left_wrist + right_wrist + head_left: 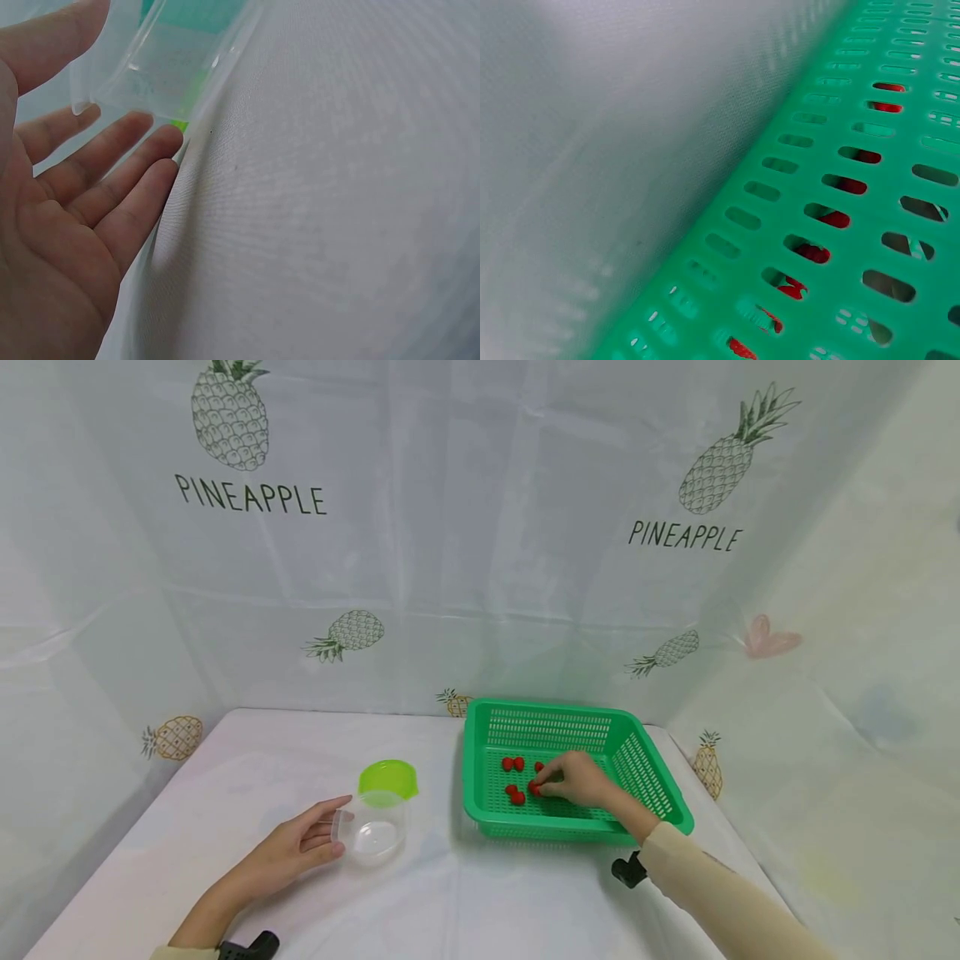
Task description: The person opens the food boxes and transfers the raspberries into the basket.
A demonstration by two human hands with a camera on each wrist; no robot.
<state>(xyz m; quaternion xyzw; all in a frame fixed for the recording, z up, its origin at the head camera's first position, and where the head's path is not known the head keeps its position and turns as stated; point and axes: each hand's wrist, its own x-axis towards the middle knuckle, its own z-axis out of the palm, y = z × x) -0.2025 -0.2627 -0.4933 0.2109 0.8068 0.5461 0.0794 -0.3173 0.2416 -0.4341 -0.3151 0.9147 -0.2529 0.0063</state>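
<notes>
My right hand [579, 778] reaches down inside the green basket [551, 823] and pinches a small red strawberry [533, 788] between thumb and fingertips. Several other red strawberries [518, 797] lie on the basket floor around it. In the right wrist view the slotted basket wall [780, 225] covers the hand, and red shows through the slots. At the left, my left hand [288, 847] rests beside a clear plastic tub [378, 842], its thumb and fingertips at the rim. The left wrist view shows those fingers loosely extended next to the tub wall [154, 75].
A bright green lid [390, 774] lies just behind the clear tub. The basket stands on the right side of the cloth-covered table [442, 902], near its back edge. A pineapple-print sheet [480, 527] hangs behind and along both sides.
</notes>
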